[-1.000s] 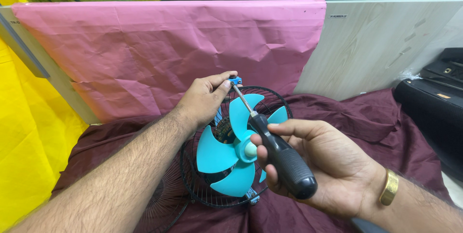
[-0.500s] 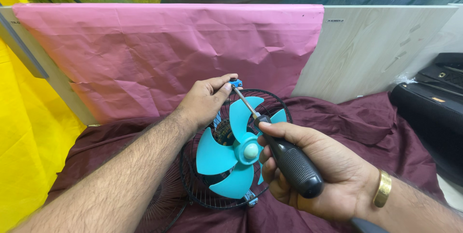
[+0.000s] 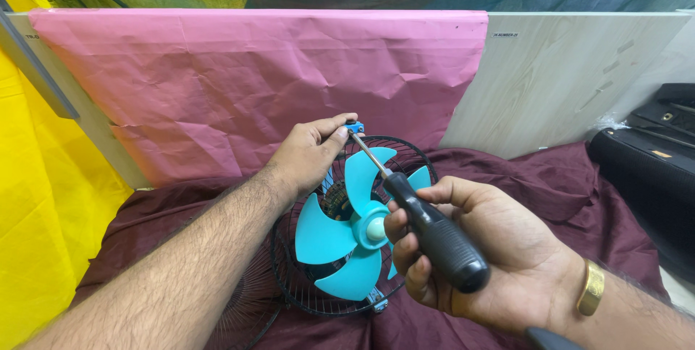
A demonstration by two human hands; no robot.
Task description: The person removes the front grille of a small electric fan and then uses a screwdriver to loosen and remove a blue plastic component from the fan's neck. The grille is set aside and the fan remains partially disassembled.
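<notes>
A small fan with turquoise blades (image 3: 347, 234) and a black wire guard (image 3: 289, 277) stands on maroon cloth. My left hand (image 3: 308, 154) grips the top rim of the guard, thumb by a small blue clip (image 3: 355, 128). My right hand (image 3: 478, 249) is closed on the black handle of a screwdriver (image 3: 434, 230). Its metal shaft points up and left, with the tip at the blue clip.
A pink paper sheet (image 3: 253, 82) covers the back panel, with a pale wood board (image 3: 565, 75) to its right. Yellow fabric (image 3: 43, 198) hangs at the left. A black case (image 3: 651, 162) sits at the right. A second wire grille (image 3: 246, 306) lies beside the fan.
My right hand has shifted slightly, keeping the screwdriver tip at the blue clip. The left hand stays on the guard's rim.
</notes>
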